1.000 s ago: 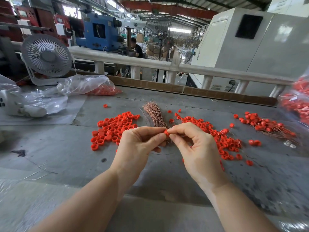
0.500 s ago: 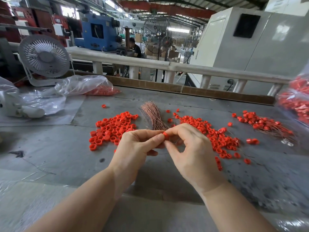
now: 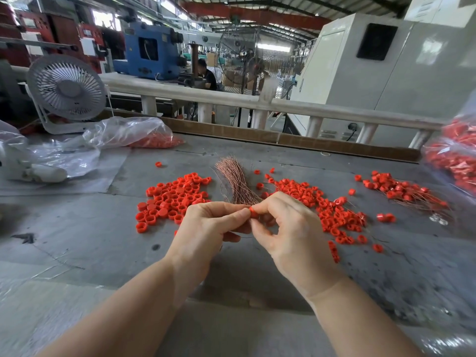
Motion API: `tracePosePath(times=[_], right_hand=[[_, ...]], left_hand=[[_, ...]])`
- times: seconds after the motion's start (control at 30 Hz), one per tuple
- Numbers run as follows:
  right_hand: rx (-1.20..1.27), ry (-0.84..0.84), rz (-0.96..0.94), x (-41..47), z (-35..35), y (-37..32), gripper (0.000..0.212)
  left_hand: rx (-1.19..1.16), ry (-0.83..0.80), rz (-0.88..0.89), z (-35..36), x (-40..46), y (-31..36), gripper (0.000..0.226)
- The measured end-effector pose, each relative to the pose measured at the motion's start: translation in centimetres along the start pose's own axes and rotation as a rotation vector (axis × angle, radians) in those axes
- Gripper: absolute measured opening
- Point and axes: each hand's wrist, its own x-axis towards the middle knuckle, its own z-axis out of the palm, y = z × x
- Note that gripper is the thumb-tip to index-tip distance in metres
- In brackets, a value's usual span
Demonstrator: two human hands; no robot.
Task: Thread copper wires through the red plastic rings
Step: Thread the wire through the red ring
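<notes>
Grey, scuffed tabletop (image 3: 77,240) fills the head view, bounded at its far side by a low brown board edge (image 3: 296,140) and a pale railing (image 3: 309,109), with factory machines beyond. Near the middle of the table, both hands meet above the surface. The left hand (image 3: 206,228) and the right hand (image 3: 291,233) pinch one red plastic ring (image 3: 253,212) between their fingertips, the fingers of both curled; whether a wire passes through it is too small to tell. Just behind the hands lies a bundle of copper wires (image 3: 235,181), fanned out toward the far edge. A pile of red rings (image 3: 172,199) sits to the left of the bundle, another pile (image 3: 332,212) to the right, and threaded rings with wires (image 3: 401,191) lie farther right. Bare table stretches left of the left pile and in front of the forearms. Far left stands a white desk fan (image 3: 67,91) beside a clear plastic bag (image 3: 128,135) holding red parts; a second bag of red parts (image 3: 456,155) crowds the right edge.
</notes>
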Motion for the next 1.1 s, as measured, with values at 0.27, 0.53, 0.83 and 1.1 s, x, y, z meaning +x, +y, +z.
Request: tracePosePath(times=[0.27,0.53,0.83,1.1], right_hand=[[-0.118,-0.046,-0.038,-0.05,-0.18,-0.06,0.008],[-0.047,0.015,-0.024,-0.17,-0.14,0.00,0.005],[0.008,0.020,-0.093,-0.22,0.21,-0.04,0.005],[-0.097,-0.026,-0.153,-0.34,0.09,-0.21,0.007]], left_hand=[[0.003,-0.008,-0.001,0.16,-0.03,-0.12,0.027],[-0.051,-0.043,0.014,0.14,0.01,-0.22,0.018],[-0.232,-0.066,-0.171,-0.10,0.47,-0.27,0.016],[-0.311,-0.040,-0.257,-0.14,0.82,-0.55,0.013]])
